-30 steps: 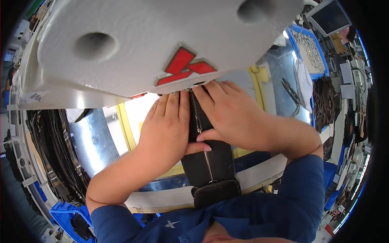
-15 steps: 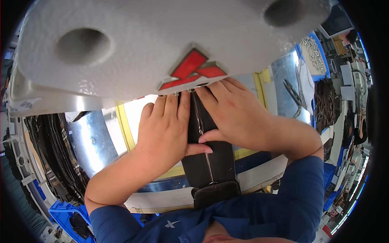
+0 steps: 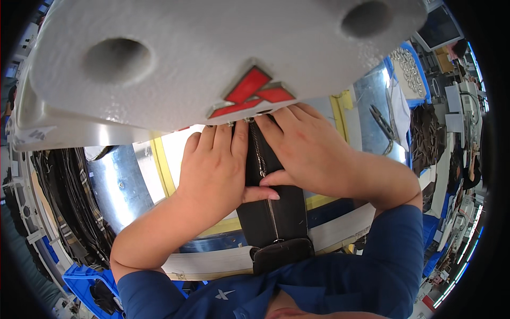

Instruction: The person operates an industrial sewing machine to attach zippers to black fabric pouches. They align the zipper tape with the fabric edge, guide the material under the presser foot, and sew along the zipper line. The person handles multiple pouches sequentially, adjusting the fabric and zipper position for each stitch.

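A long black fabric piece (image 3: 291, 223), apparently part of a bag, runs from my body up to beneath the pale grey machine head (image 3: 175, 80). Down its middle goes a metal zip (image 3: 272, 212) with a slider (image 3: 262, 173) between my hands. My left hand (image 3: 215, 167) lies flat along the left edge, its thumb stretched across the zip. On the other side my right hand (image 3: 313, 151) presses flat on the fabric, thumb pointing at the zip below the slider. Both hands have outstretched fingers. The machine head hides the far end of the fabric and some right fingertips.
Black pliers or snips (image 3: 383, 125) lie on the metal table at right, near a blue-rimmed tray (image 3: 406, 72) of small metal parts. Dark fabric pieces are stacked (image 3: 66, 196) at left. A blue crate (image 3: 85, 287) stands at lower left.
The whole view has shifted very slightly. Both hands keep their places on the black fabric piece, with no clear movement against it.
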Motion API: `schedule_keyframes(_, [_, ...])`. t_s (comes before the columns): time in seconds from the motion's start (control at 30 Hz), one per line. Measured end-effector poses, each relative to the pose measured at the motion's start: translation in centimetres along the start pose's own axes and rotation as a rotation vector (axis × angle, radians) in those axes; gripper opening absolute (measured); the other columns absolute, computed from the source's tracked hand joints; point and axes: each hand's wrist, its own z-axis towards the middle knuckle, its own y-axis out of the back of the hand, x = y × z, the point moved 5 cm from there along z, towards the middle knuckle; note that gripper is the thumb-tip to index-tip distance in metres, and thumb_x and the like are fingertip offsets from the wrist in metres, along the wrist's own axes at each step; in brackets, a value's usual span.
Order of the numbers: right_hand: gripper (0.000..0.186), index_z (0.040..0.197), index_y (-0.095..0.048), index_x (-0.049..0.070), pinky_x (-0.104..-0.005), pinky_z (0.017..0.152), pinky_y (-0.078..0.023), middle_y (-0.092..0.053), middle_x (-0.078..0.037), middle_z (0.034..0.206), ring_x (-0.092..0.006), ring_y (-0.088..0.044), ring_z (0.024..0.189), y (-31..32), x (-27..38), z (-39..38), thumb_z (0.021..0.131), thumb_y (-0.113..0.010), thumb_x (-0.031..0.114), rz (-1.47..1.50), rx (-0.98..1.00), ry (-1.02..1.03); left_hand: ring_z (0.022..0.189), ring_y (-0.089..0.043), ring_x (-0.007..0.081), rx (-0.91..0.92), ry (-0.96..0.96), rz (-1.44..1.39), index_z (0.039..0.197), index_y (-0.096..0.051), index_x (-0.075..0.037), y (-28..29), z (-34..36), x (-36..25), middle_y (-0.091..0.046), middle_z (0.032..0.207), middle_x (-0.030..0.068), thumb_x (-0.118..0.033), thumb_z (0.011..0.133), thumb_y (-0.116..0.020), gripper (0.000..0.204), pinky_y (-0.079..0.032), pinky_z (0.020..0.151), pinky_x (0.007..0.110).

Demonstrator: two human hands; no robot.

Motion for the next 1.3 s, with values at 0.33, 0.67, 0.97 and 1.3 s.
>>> schedule_keyframes(0.33, [0.091,0.133,-0.058,-0.016,-0.0419,0.099,-0.05,-0.061,-0.02,0.121,-0.0326,-0.061,0.11,0.15,0.03,0.11,0.078,-0.087,0.049,-0.005,0.021,0.004,0.114,-0.062,0.0337,0.007,-0.016,0.02,0.141,-0.057,0.01,0.07,0.0,-0.04,-0.062,0.127,0.0215,-0.081,0.058,-0.082,0.125,-0.047,0.094,0.043])
schedule_keyframes(0.67, [0.097,0.138,-0.054,-0.015,-0.0423,0.099,-0.049,-0.06,-0.019,0.12,-0.0319,-0.062,0.111,0.02,-0.07,0.16,0.076,-0.089,0.051,0.016,0.037,-0.023,0.119,-0.061,0.0339,0.049,0.008,0.028,0.146,-0.054,0.011,0.0,0.08,0.0,-0.062,0.129,0.0222,-0.082,0.059,-0.08,0.13,-0.047,0.096,0.043])
schedule_keyframes(0.97, [0.097,0.139,-0.054,-0.014,-0.0419,0.101,-0.049,-0.061,-0.019,0.12,-0.0327,-0.062,0.113,-0.07,-0.15,0.13,0.076,-0.089,0.051,0.013,0.023,-0.03,0.116,-0.062,0.0388,0.066,0.017,-0.004,0.153,-0.049,0.01,-0.23,0.06,0.14,-0.06,0.138,0.0259,-0.087,0.057,-0.077,0.139,-0.046,0.101,0.047])
schedule_keyframes(1.3, [0.096,0.14,-0.055,-0.014,-0.0414,0.102,-0.048,-0.061,-0.019,0.121,-0.0318,-0.063,0.112,-0.01,-0.1,0.15,0.078,-0.087,0.052,0.005,0.023,-0.029,0.117,-0.06,0.0304,0.04,0.001,0.034,0.145,-0.054,0.01,-0.05,0.09,0.12,-0.063,0.126,0.0193,-0.084,0.061,-0.078,0.129,-0.046,0.09,0.042])
